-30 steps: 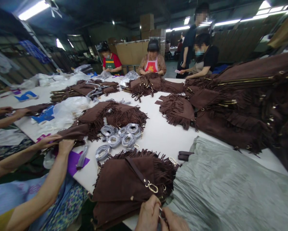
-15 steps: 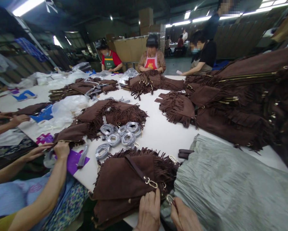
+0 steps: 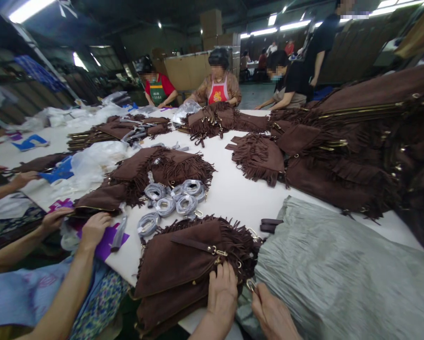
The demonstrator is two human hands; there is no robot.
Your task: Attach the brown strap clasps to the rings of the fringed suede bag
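The left hand (image 3: pixel 223 289) lies on a dark-brown fringed suede-like bag (image 3: pixel 179 257) at the white tabletop's (image 3: pixel 229 189) near edge, grip unclear; the right hand (image 3: pixel 272 309) pinches 1 gold metal clip (image 3: pixel 250 284); seemingly handling hardware, next needing careful alignment

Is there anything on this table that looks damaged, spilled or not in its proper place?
I see no spill or clear damage. At most, the short strap looks askew, lying slantwise across the front brown bag.

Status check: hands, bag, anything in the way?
Left hand on fringed brown bag. Right hand gripping metal clip. Short strap lying across bag's flap. Grey sheet close on right.
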